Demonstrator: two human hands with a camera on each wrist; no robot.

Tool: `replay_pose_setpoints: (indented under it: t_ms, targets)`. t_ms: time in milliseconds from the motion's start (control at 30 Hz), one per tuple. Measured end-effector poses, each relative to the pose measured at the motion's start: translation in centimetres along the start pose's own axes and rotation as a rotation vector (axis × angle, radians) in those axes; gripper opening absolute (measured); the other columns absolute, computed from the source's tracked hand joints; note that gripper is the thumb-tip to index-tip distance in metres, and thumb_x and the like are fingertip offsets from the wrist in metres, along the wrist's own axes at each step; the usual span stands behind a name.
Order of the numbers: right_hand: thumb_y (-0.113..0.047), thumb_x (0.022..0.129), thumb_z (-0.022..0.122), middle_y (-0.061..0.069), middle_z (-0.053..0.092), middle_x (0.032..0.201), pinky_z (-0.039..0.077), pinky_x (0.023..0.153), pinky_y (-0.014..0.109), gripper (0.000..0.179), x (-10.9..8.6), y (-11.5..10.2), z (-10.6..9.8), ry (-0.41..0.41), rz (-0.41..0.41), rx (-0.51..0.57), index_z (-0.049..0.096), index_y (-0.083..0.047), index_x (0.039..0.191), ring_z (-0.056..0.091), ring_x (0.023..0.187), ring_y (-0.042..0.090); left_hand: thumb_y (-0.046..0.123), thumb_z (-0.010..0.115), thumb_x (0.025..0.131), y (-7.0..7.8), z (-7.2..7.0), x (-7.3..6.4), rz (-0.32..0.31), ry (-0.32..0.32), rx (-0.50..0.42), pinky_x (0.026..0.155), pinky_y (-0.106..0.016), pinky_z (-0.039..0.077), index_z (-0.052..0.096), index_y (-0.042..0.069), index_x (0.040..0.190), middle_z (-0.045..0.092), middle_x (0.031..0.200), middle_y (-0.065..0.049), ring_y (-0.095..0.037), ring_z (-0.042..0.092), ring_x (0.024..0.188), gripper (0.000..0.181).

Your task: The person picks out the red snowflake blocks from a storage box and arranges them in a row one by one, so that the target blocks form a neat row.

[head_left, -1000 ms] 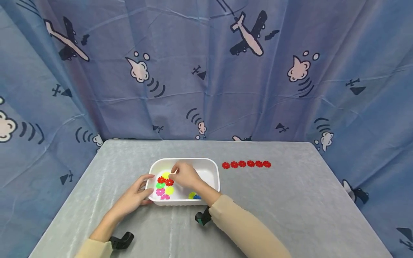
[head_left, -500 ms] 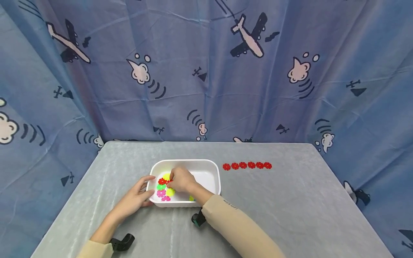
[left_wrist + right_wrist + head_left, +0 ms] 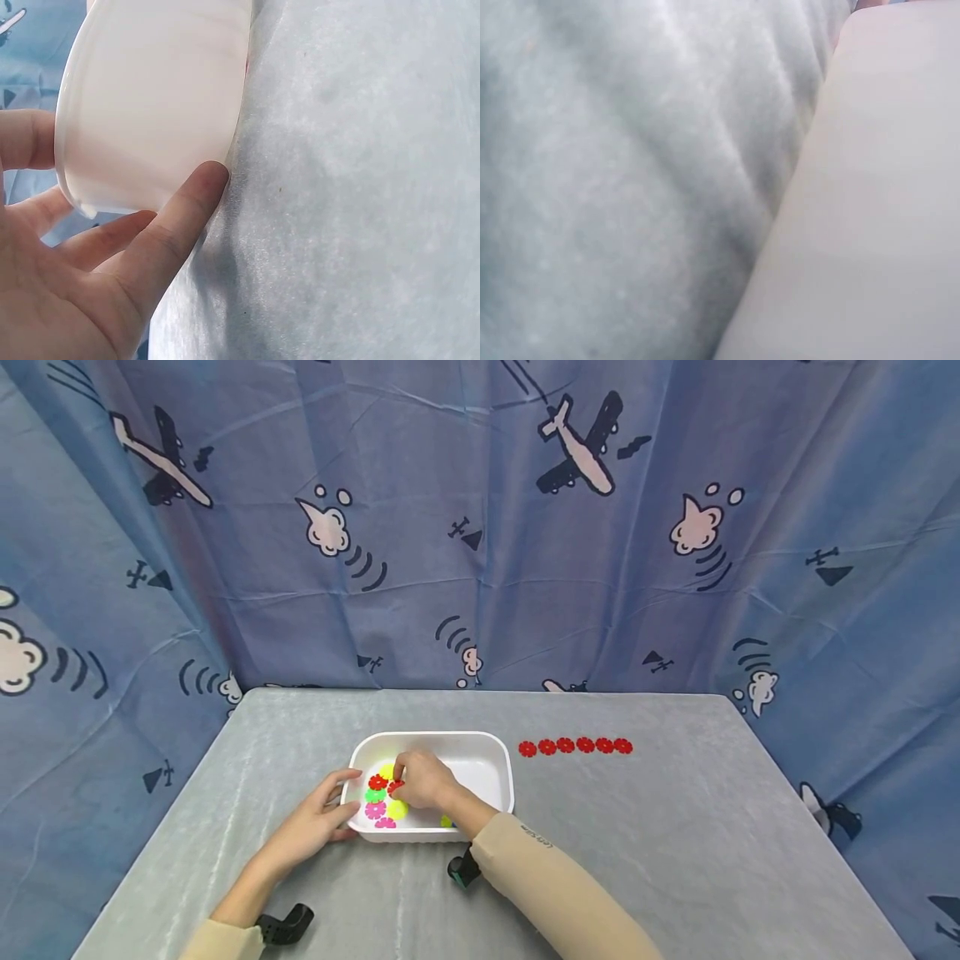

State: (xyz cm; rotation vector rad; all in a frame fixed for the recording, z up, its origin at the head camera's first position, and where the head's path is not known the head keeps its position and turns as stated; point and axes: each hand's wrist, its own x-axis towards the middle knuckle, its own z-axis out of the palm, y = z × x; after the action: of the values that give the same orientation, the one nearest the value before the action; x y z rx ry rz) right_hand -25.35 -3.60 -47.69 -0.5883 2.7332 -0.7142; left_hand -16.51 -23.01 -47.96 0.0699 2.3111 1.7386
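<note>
A white plastic tray (image 3: pixel 480 742) stands on the table with flower-shaped discs at its left end. My left hand (image 3: pixel 310 819) rests against that end, its spread fingers touching the rim and outer wall. In the left wrist view, nearly straight fingers (image 3: pixel 187 196) lie along the tray wall (image 3: pixel 154 90). Reaching into the tray, my right hand (image 3: pixel 427 781) pinches a red flower-shaped disc (image 3: pixel 394 787) with thumb and fingertip. Another red disc (image 3: pixel 377 782) lies just left of it. The right wrist view shows the tray's side (image 3: pixel 877 187) but no hand.
Nearby in the tray are yellow (image 3: pixel 397 810), green (image 3: pixel 375 796) and pink discs (image 3: pixel 375 811). A yellow-green disc (image 3: pixel 446 821) is partly covered by the right arm. Several red discs (image 3: pixel 566 745) form a row on the grey table (image 3: pixel 675 827), right of the tray.
My right hand has moved down onto the red disc and closed its fingertips on it. The left hand keeps its place at the tray. The camera view has shifted slightly.
</note>
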Motion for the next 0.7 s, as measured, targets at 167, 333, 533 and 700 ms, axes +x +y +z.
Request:
replay_pose_setpoints:
  t_ms: [167,333,533,700]
  targets:
    - [-0.022,0.086,0.083,-0.002,0.059,0.090,0.045,0.070,0.026,0.018,0.0,0.2,0.0,-0.005,0.003,0.037,0.067,-0.014,0.091,0.051,0.085,0.015,0.009,0.055,0.104,0.0,0.0,0.1,-0.003,0.005,-0.010,0.085,-0.038,0.061,0.036,0.007,0.152,0.033,0.156,-0.029,-0.037,0.059,0.123,0.051]
    - [-0.017,0.088,0.081,-0.002,0.058,0.080,0.041,0.060,0.023,0.017,-0.1,0.5,-0.5,-0.019,-0.007,0.108,0.065,-0.014,0.090,0.052,0.072,0.014,0.009,0.055,0.104,0.2,-0.1,0.1,0.008,-0.007,-0.021,0.085,-0.039,0.061,0.034,0.006,0.152,0.033,0.155,-0.030,-0.037,0.059,0.122,0.053]
    - [-0.008,0.091,0.075,0.001,0.059,0.076,0.040,0.052,0.021,0.013,-0.7,1.6,-1.6,-0.021,-0.029,0.249,0.063,-0.012,0.087,0.053,0.062,0.015,0.011,0.056,0.104,0.5,0.1,0.1,-0.004,-0.019,-0.012,0.086,-0.041,0.060,0.033,0.007,0.153,0.033,0.155,-0.030,-0.036,0.060,0.120,0.054]
    - [-0.007,0.091,0.075,0.001,0.060,0.071,0.042,0.051,0.021,0.015,-1.7,1.9,-2.7,-0.012,-0.072,0.305,0.063,-0.013,0.084,0.054,0.056,0.013,0.010,0.055,0.104,0.5,0.2,-0.3,-0.020,-0.003,-0.018,0.085,-0.040,0.061,0.033,0.007,0.153,0.036,0.154,-0.029,-0.036,0.061,0.120,0.054]
